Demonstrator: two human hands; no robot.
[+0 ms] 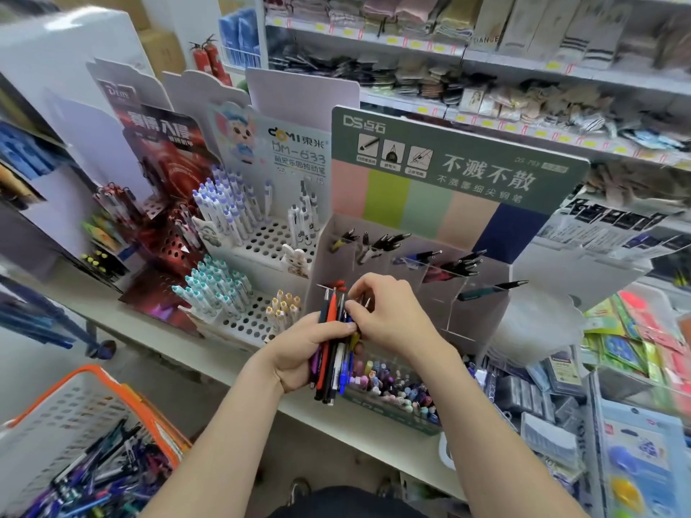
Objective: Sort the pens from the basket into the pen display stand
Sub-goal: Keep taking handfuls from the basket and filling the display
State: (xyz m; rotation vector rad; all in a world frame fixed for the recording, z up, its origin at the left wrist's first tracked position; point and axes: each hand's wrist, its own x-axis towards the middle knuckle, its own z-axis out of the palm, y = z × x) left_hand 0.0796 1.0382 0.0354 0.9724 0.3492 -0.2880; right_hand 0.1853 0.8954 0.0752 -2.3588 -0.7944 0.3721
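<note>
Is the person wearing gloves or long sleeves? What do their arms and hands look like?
No gloves: the left hand and right hand are bare. The left forearm and right forearm are bare too, with no sleeves in view. No watch, bracelet or ring shows.

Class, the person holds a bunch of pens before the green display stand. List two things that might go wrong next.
The left hand grips many pens at once; while the right hand pinches one, others may slip out. The display stand's compartments hold different pens, so one might land in the wrong slot.
</note>
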